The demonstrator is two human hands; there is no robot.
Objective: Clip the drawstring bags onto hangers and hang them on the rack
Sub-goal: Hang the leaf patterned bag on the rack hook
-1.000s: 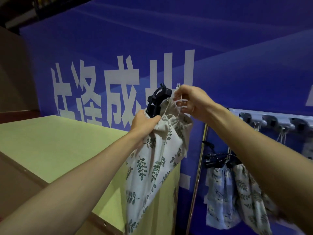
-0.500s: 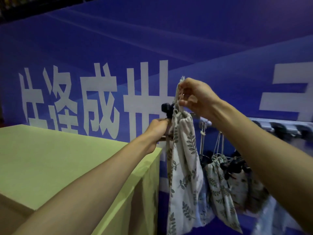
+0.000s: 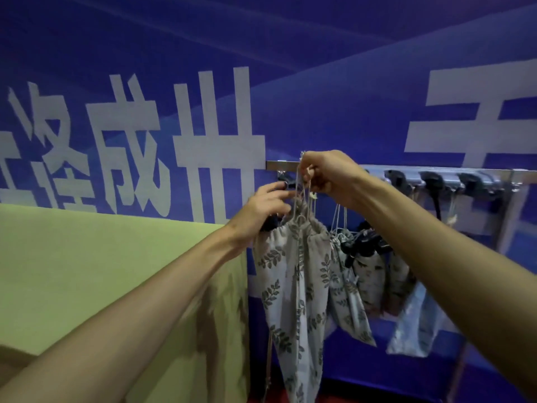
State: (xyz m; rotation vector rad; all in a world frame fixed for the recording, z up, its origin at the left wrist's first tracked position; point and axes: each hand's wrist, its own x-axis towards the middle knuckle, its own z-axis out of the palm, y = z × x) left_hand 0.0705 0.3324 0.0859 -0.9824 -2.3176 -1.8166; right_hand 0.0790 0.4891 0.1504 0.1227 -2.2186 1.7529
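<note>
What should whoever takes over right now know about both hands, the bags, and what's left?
Right hand: pinches the white drawstring cords of the leaf-print white fabric bag, up at the silver metal rack rail.
Left hand: at the black plastic hanger by the bag's gathered top; its grip is unclear.
Done: several hung leaf-print bags sit on black clip hangers further right.
Left: probably seat this hanger at the rail's left end, then let go. Whether more bags wait is out of view.
</note>
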